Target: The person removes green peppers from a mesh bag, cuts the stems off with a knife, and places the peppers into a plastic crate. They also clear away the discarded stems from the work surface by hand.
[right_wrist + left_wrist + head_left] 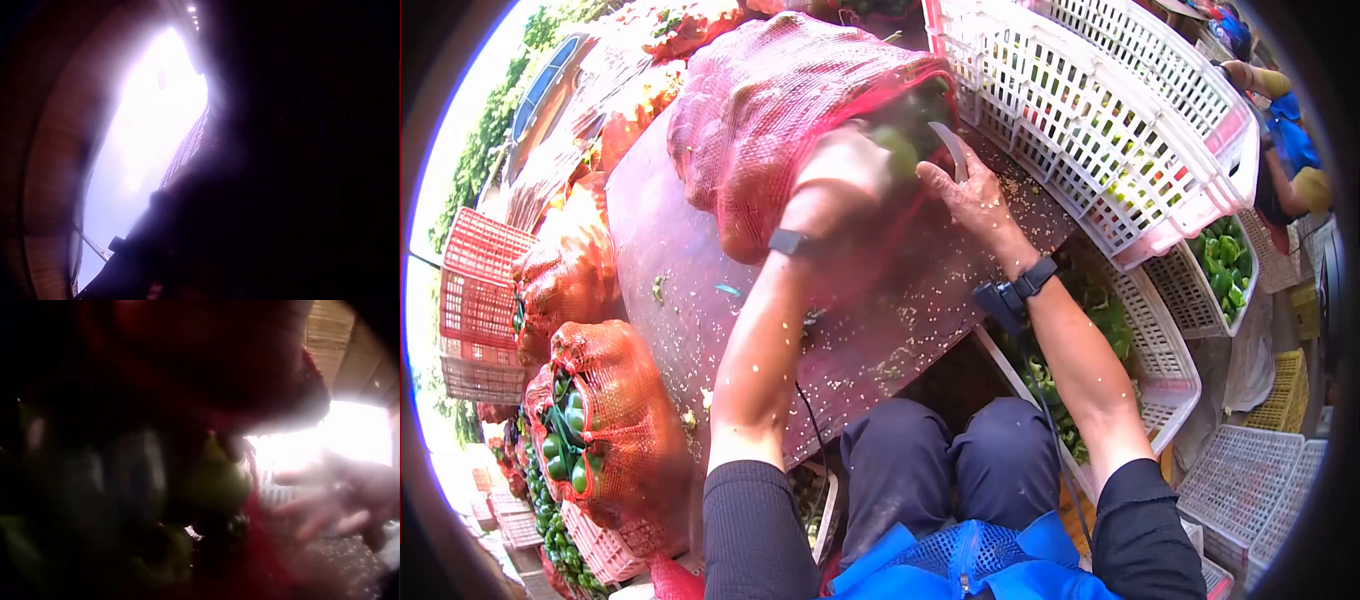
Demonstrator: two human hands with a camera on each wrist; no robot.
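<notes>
A large red mesh bag (750, 130) lies on the table (660, 250), its mouth facing right. My left hand (850, 165) is blurred at that mouth, beside a green vegetable (895, 150); its fingertips are hidden. Just right of the mouth, my right hand (980, 200) holds a small curved blade (948, 148), which sticks up between thumb and fingers. In the dark left wrist view, a pale green vegetable (215, 481) shows near the red mesh, and my right hand (344, 500) appears at the right with its fingers spread apart. The right wrist view shows neither hand clearly.
White plastic crates (1090, 120) stand at the upper right, and a crate of green pieces (1165, 390) sits beside my right forearm. Filled orange mesh bags (635, 420) line the left side. Small pale bits are scattered over the table. Another person (1285, 130) is at the far right.
</notes>
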